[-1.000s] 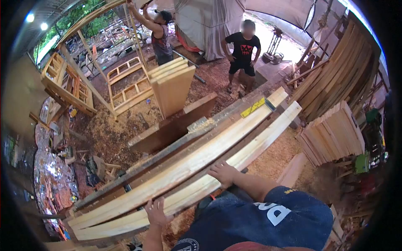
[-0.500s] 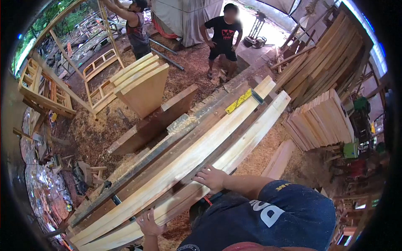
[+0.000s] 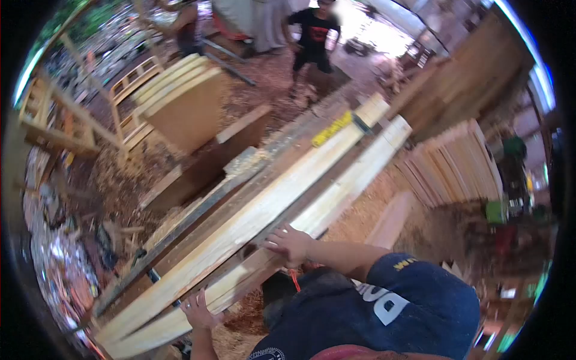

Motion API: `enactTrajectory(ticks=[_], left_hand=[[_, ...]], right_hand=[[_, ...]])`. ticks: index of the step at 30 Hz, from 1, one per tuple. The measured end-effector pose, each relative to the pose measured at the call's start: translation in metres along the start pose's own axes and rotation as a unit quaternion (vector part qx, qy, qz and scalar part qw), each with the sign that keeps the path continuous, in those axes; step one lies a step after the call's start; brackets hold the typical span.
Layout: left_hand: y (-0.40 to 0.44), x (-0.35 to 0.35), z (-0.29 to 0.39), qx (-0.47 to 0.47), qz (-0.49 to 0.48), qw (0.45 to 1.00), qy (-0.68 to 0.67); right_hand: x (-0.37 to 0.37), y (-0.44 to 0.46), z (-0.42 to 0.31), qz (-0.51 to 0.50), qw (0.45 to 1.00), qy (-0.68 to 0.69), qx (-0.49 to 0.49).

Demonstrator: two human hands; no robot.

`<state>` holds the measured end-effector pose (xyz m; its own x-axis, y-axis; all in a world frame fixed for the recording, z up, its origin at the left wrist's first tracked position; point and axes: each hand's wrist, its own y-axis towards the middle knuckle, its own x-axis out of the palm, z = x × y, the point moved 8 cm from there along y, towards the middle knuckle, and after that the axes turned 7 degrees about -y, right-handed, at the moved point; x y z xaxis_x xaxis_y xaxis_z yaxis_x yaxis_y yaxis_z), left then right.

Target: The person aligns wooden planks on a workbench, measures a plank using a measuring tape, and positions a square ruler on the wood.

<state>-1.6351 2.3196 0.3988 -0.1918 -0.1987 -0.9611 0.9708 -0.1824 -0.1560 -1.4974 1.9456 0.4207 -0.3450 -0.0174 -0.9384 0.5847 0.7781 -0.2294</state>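
Near board (image 3: 348,185) beside far board (image 3: 240,230), under your left hand (image 3: 199,309) and right hand (image 3: 289,245) | axis near-left to far-right | right hand nearer far end | grip draped across, can't tell if clamped

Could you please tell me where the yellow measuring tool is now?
In the head view, the yellow measuring tool lies slightly right of centre, towards the top, near the upper-right end of the farther pale board.

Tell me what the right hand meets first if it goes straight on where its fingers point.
Beyond the near board beneath it, the right hand would probably meet the far board first, though their relative heights are unclear.
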Motion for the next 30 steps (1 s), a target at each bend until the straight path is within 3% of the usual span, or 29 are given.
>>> enactTrajectory(ticks=[5,9,12,16,19,25,28,30], left_hand=[[-0.003,-0.014,0.016,0.045,0.037,0.998,0.010],[0.011,0.009,0.015,0.045,-0.028,0.998,0.032],[-0.001,0.006,0.001,0.015,-0.087,0.990,0.111],[-0.001,0.003,0.001,-0.023,-0.078,0.991,0.109],[-0.003,-0.009,0.010,0.047,0.037,0.998,-0.033],[-0.003,-0.010,0.010,0.038,0.030,0.999,-0.007],[0.000,-0.020,0.013,0.021,0.005,0.998,-0.055],[-0.001,-0.022,0.014,0.019,0.006,0.997,-0.074]], right_hand=[[0.011,0.001,-0.005,0.017,1.000,-0.002,-0.004],[0.002,-0.003,-0.004,-0.022,1.000,-0.006,0.007],[0.005,-0.005,-0.006,0.007,1.000,-0.010,0.017],[0.015,-0.001,-0.004,0.027,0.999,-0.027,0.022],[0.006,-0.004,-0.005,0.024,0.999,-0.031,0.029],[0.003,0.000,-0.008,0.047,0.997,-0.045,0.046],[-0.022,0.006,-0.023,-0.102,0.988,-0.068,0.093],[0.005,0.015,-0.023,-0.115,0.980,-0.109,0.119]])
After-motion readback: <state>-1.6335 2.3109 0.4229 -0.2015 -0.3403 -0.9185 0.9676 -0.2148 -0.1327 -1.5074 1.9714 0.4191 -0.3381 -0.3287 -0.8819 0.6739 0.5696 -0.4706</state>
